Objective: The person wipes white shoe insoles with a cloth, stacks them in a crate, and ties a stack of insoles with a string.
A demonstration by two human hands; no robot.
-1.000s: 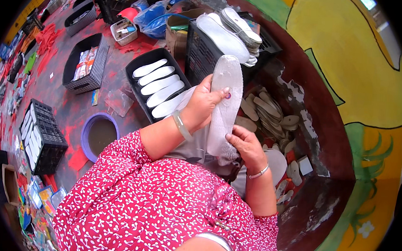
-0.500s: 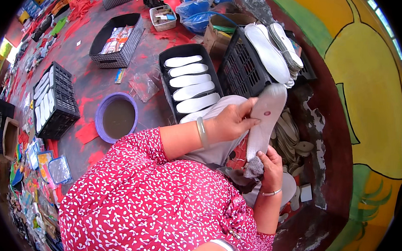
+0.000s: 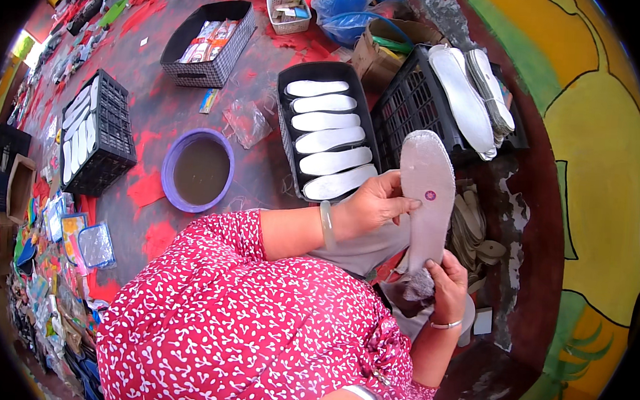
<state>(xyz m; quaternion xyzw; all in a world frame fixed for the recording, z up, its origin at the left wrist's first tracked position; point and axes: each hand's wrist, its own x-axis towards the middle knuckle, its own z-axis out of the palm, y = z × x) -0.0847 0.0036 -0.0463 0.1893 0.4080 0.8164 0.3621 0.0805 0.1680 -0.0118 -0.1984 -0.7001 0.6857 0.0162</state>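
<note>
A pale insole [image 3: 430, 179] with a small round purplish mark is held upright in front of me. My left hand [image 3: 380, 202] pinches its left edge near the middle, thumb over the face. Down at its narrower lower end, my right hand [image 3: 447, 281] grips a crumpled grey cloth [image 3: 420, 285] pressed against the insole. Part of the cloth is hidden by the fingers. Just left of my left hand, several white insoles [image 3: 331, 139] lie in a row in a dark fabric bin [image 3: 288, 136].
A black crate [image 3: 414, 96] bearing stacked insoles [image 3: 464, 102] stands beyond the held insole. More insoles [image 3: 469, 220] are piled by the wall. On the left are a purple basin [image 3: 170, 163] of murky water, another crate [image 3: 111, 139] of insoles and a patterned bin [image 3: 196, 75] with packets.
My view has shifted, so the surroundings sit farther right and lower. Both hands still hold the insole, which now stands more upright and shows its face more fully.
</note>
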